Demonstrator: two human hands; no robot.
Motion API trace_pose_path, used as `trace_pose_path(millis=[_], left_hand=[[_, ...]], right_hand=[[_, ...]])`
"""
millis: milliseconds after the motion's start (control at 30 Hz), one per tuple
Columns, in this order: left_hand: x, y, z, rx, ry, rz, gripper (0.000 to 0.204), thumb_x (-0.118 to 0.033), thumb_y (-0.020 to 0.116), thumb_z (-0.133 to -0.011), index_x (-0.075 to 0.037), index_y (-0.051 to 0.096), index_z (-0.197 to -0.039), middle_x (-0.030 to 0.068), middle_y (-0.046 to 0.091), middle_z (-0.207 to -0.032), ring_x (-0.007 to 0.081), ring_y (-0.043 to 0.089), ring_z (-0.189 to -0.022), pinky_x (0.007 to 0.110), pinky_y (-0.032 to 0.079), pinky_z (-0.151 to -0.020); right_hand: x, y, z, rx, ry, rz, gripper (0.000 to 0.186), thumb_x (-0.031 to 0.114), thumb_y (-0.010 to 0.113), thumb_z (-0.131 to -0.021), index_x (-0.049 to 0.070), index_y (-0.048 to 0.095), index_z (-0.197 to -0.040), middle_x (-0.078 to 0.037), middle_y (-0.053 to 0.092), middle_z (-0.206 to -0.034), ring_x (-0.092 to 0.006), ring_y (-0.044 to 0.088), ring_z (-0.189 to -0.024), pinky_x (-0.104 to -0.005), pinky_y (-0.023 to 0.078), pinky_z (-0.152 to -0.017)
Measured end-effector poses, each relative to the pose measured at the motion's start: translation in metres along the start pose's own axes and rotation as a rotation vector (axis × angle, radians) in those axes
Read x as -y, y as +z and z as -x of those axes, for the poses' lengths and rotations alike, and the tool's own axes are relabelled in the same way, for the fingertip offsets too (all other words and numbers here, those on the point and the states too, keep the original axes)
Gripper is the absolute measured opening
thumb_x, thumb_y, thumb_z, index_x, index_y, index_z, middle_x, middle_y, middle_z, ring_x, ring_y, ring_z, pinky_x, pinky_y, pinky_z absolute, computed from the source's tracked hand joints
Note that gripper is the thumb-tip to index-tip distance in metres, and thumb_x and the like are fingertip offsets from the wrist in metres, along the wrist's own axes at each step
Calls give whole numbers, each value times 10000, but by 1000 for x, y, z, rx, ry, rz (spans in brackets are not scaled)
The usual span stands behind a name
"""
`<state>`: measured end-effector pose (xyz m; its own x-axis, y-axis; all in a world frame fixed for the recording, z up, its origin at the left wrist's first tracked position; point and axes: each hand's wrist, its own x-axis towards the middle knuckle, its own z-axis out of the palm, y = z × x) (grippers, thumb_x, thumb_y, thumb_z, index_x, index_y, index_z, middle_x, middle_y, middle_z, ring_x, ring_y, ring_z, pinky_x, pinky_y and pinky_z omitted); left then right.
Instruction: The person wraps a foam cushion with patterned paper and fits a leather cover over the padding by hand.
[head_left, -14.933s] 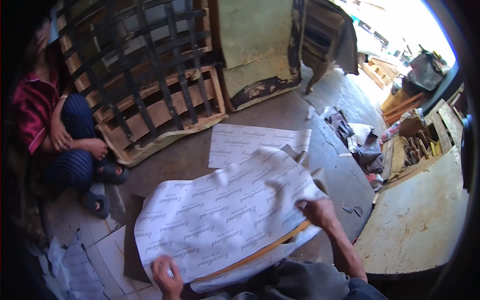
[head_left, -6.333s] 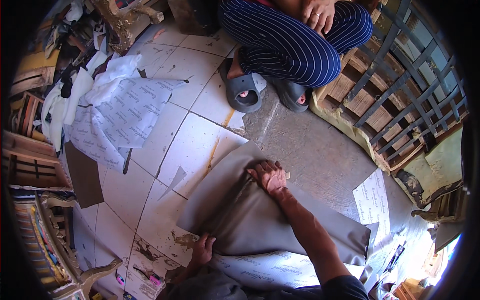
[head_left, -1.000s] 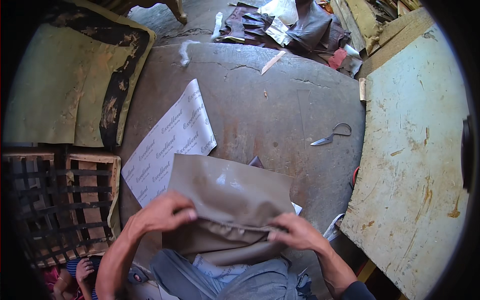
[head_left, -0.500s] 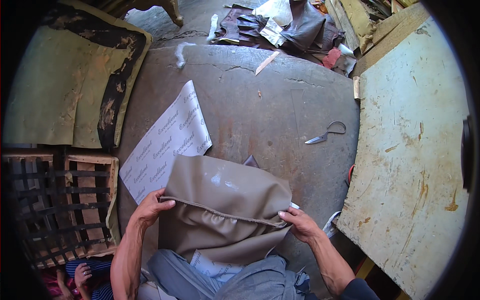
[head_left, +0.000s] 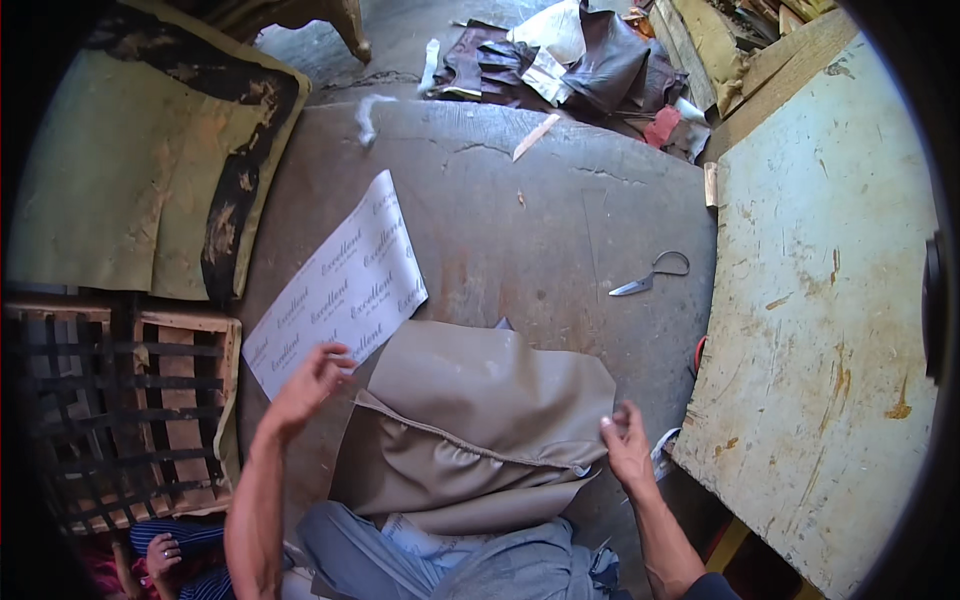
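Brown leatherette with a gathered seam across its middle drapes over my lap and the floor in front of me. My left hand is off it, fingers loosely apart, over the lower corner of a white printed sheet. Close beside the leatherette's right edge is my right hand, with thumb and fingers parted; whether it still touches the edge is hard to tell. The seam runs slanting down from left to right, with puckered folds below it. Part of another white printed piece shows between my legs.
Scissors lie on the floor to the right, near a pale worn board. A webbed wooden frame and a green padded panel stand left. Dark leather scraps lie at the back. Another person's hand shows at lower left.
Both hands have let go of the seam's ends. The left has risen away from the leatherette, the right has shifted slightly right and up. The leatherette has moved a little right and lies flatter.
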<state>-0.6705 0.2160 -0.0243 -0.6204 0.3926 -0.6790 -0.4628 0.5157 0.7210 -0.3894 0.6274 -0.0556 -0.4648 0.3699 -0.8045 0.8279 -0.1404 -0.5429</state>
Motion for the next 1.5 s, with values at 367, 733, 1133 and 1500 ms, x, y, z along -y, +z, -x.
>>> trace_pose_path(millis=[367, 733, 1133, 1500], left_hand=[[-48, 40, 15, 192, -108, -282, 183, -114, 858, -790, -44, 787, -944, 21, 723, -994, 118, 631, -931, 288, 476, -894], [-5, 19, -1, -232, 98, 135, 205, -30, 808, -765, -35, 738, -958, -15, 659, -940, 115, 605, -897, 271, 474, -862], [31, 20, -44, -387, 80, 182, 176, 19, 796, -801, -7, 793, -975, 20, 681, -1020, 148, 624, -972, 292, 482, -925], [5, 12, -28, -147, 13, 266, 456, -83, 864, -750, -8, 732, -1180, 52, 709, -1104, 165, 663, -1000, 299, 509, -947]], right_hand=[[54, 47, -11, 634, -946, 809, 620, 468, 794, -827, 61, 638, -1268, -154, 669, -1055, -357, 622, -1083, -463, 488, -958], [65, 44, -39, 933, -382, 527, 439, 479, 607, -1009, 82, 717, -1161, -146, 749, -974, -317, 696, -911, -412, 524, -823], [50, 32, -30, 685, -422, 398, 351, 382, 632, -1029, 59, 700, -1147, -95, 632, -754, -152, 545, -724, -345, 459, -695], [14, 59, -43, 55, 49, -76, 943, 419, 786, -905, -44, 270, -1544, -235, 542, -1297, -269, 636, -1062, -364, 555, -879]])
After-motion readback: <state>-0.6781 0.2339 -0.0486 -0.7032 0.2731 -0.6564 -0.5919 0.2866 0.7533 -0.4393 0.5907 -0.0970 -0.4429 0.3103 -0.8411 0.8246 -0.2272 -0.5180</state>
